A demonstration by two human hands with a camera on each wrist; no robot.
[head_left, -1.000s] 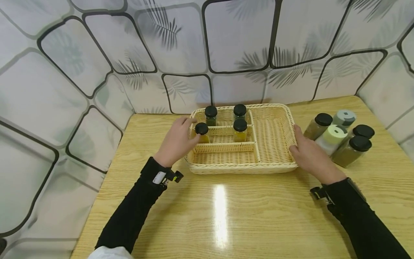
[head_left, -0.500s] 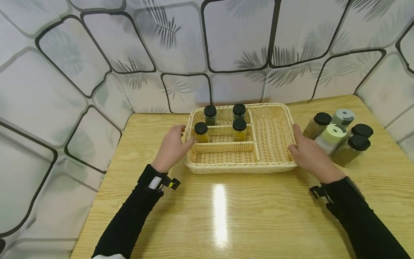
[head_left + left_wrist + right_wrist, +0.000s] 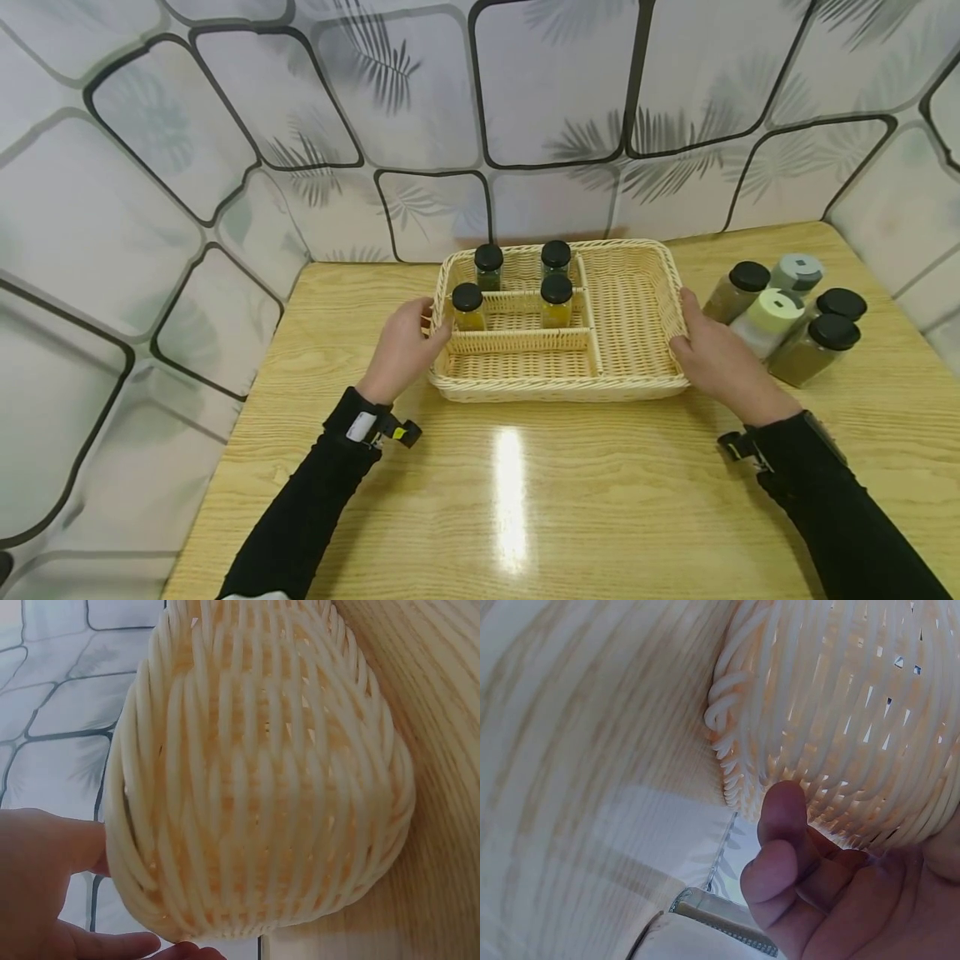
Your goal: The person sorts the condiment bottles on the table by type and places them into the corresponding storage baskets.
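Observation:
A pale woven basket (image 3: 633, 325) with dividers sits on the wooden table. Its left end is gripped by my left hand (image 3: 405, 346), thumb at the rim and fingers along the outer side. In the left wrist view that hand (image 3: 37, 892) shows beside the woven wall (image 3: 262, 795). My right hand (image 3: 716, 358) holds the right end, thumb over the rim; its curled fingers (image 3: 772, 877) lie against the outside weave. Small black-lidded jars stand in the left compartments: two with yellow contents (image 3: 468, 310) in the middle row, two darker ones (image 3: 488, 271) behind.
Several larger spice jars (image 3: 813, 350) stand close together on the table (image 3: 600, 492), right beside my right hand. One has a pale yellow-green lid (image 3: 776, 310), another a grey lid (image 3: 798, 272). A patterned cloth wall (image 3: 555, 83) rises behind the basket.
My left hand has left the spot over the front-left jar, drawing back to the left and slightly down onto the basket's end. The right hand and the jars stay where they were.

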